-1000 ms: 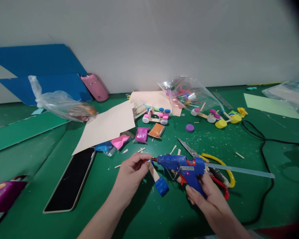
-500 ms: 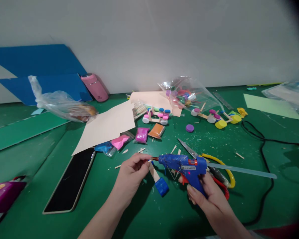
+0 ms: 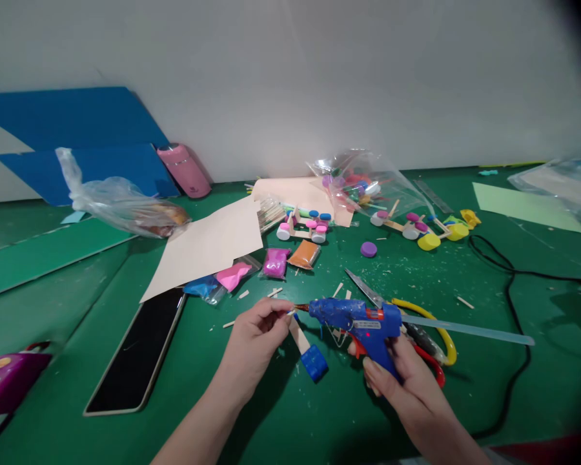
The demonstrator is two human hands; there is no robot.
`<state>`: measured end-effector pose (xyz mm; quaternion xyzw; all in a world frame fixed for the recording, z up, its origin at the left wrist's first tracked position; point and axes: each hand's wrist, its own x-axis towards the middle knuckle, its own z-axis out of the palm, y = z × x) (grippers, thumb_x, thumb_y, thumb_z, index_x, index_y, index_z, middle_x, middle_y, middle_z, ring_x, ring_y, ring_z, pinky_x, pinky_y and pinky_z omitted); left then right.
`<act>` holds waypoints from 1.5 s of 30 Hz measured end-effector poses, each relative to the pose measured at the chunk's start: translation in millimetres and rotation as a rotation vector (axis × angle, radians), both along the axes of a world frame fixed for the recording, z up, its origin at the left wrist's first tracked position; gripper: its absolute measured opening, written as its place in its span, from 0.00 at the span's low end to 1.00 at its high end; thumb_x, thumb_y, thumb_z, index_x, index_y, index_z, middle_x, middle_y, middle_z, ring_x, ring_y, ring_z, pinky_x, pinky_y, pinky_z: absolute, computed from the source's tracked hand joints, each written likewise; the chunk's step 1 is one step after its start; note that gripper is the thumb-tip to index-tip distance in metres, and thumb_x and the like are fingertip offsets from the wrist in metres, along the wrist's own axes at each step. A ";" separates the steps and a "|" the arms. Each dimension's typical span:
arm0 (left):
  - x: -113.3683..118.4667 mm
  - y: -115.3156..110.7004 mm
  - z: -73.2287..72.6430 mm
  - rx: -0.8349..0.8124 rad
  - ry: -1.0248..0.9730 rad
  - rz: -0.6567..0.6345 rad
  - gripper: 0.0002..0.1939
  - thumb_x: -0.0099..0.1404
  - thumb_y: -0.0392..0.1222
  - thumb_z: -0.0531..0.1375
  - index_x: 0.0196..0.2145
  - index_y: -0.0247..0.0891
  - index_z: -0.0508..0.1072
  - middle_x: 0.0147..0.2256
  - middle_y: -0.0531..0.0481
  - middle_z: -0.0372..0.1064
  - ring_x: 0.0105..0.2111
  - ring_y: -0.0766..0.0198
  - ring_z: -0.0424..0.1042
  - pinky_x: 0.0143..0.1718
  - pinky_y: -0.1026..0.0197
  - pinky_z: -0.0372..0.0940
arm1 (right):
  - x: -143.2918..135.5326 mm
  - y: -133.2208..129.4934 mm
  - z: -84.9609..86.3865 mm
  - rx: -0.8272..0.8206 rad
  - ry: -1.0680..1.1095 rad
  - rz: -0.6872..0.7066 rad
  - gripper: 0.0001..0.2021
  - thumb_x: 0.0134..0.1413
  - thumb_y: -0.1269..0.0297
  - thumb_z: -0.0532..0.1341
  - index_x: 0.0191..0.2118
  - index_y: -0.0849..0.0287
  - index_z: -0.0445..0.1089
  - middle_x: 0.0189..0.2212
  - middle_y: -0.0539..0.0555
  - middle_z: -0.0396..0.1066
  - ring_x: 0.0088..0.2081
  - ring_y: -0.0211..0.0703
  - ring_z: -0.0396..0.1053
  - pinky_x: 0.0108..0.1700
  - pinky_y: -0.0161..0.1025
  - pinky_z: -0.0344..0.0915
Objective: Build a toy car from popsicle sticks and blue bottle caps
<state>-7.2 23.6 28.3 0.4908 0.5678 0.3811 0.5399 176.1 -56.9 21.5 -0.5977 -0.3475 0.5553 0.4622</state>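
Note:
My right hand (image 3: 407, 378) is wrapped around the handle of a blue hot glue gun (image 3: 336, 314), its fingers at the orange trigger. A long translucent glue stick (image 3: 469, 328) sticks out of the gun's back. My left hand (image 3: 259, 339) pinches a small, pale wooden stick (image 3: 291, 313), mostly hidden by the fingertips. The gun's nozzle (image 3: 300, 308) is right at those fingertips; whether it touches the stick I cannot tell. Just below is a flat craft stick (image 3: 299, 337) with a blue bottle cap (image 3: 314, 363) at its near end.
Scissors (image 3: 368, 289) and yellow-and-red-handled pliers (image 3: 445, 332) lie beyond and beside the gun. A black cable (image 3: 513, 310) curves at right. Small cap-wheeled stick cars (image 3: 303, 231) and clay packets (image 3: 275, 263) stand farther back. A phone (image 3: 138, 361) lies at left.
The glue stick's rear end has shifted slightly toward the gun. Both hands stay almost where they were.

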 end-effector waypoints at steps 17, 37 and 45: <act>1.9 -0.4 3.8 0.013 0.020 -0.001 0.07 0.51 0.39 0.60 0.30 0.36 0.74 0.26 0.52 0.66 0.22 0.70 0.61 0.21 0.69 0.56 | -1.2 -2.0 -2.1 -0.017 -0.004 0.014 0.16 0.48 0.56 0.58 0.44 0.54 0.64 0.31 0.51 0.70 0.26 0.39 0.61 0.28 0.34 0.61; 1.6 0.0 3.9 0.034 0.057 -0.011 0.07 0.52 0.39 0.60 0.29 0.35 0.74 0.26 0.52 0.66 0.21 0.70 0.60 0.21 0.68 0.57 | 11.8 7.5 -6.1 0.105 0.029 -0.037 0.17 0.51 0.56 0.57 0.45 0.57 0.59 0.19 0.46 0.61 0.22 0.37 0.58 0.25 0.34 0.59; 2.1 -1.7 4.2 0.269 0.243 -0.088 0.08 0.56 0.36 0.56 0.31 0.36 0.74 0.28 0.50 0.66 0.26 0.66 0.65 0.25 0.66 0.58 | 53.1 19.5 -0.3 0.166 -0.050 -0.153 0.07 0.52 0.61 0.58 0.34 0.55 0.60 0.21 0.46 0.62 0.25 0.36 0.60 0.30 0.34 0.60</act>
